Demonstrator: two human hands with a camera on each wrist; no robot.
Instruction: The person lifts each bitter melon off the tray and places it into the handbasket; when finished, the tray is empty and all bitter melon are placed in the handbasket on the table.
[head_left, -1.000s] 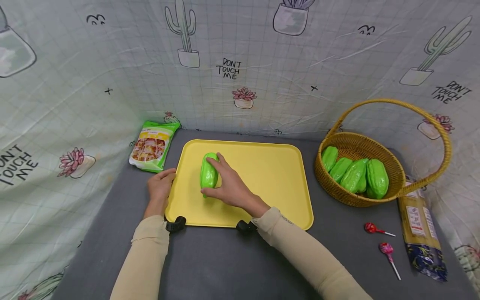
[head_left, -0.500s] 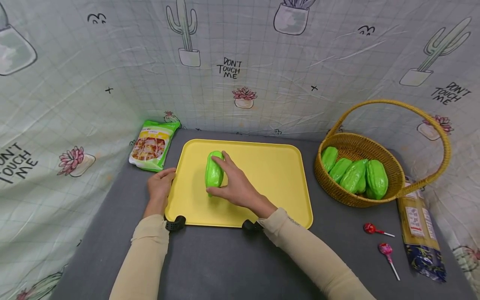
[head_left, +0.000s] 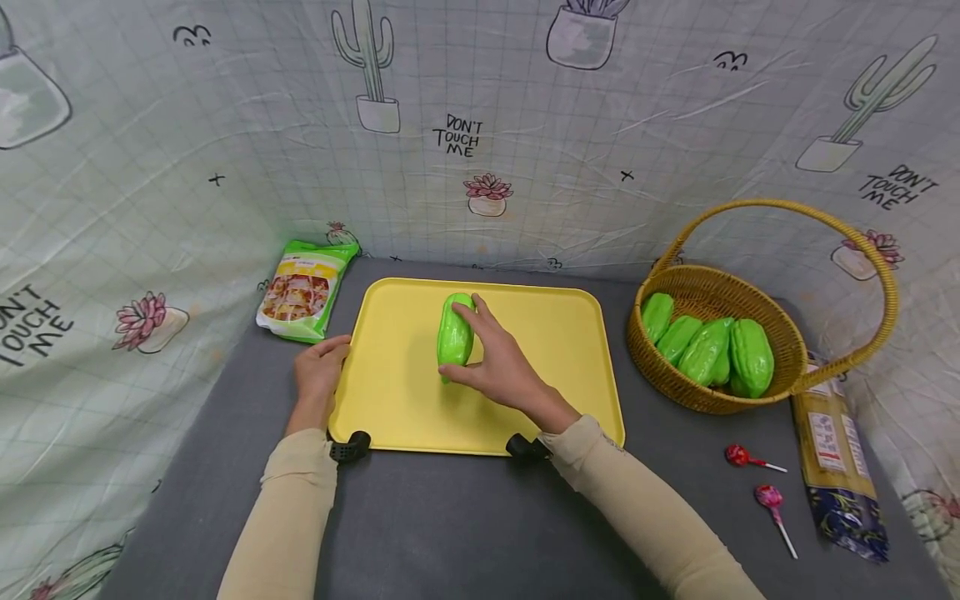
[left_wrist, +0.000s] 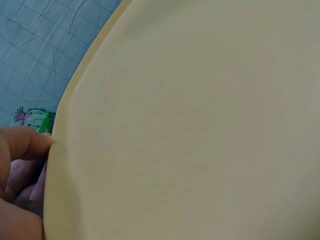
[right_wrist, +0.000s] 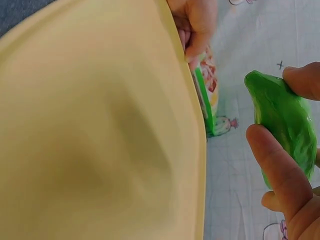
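Note:
A long, glossy green fruit with lengthwise ridges (head_left: 453, 333) is held over the tray, left of its middle. My right hand (head_left: 504, 362) grips it from the right, thumb at the near end and fingers at the far end. In the right wrist view the same green fruit (right_wrist: 277, 107) shows its narrow tip, raised above the tray surface. At the left side of the yellow tray (head_left: 547, 358), my left hand (head_left: 318, 373) holds the rim. The left wrist view has its thumb and forefinger (left_wrist: 27, 142) pinching that edge.
A wicker basket (head_left: 652, 367) with a tall handle holds several similar green fruits at the right. Two lollipops (head_left: 738, 455) and a long gold-and-blue packet (head_left: 836, 458) lie near it. A green food bag (head_left: 303, 292) sits beyond my left hand, before a patterned cloth wall (head_left: 555, 208).
My right hand has carried the green fruit rightward and slightly away from me over the tray. The left hand stays at the tray's left rim.

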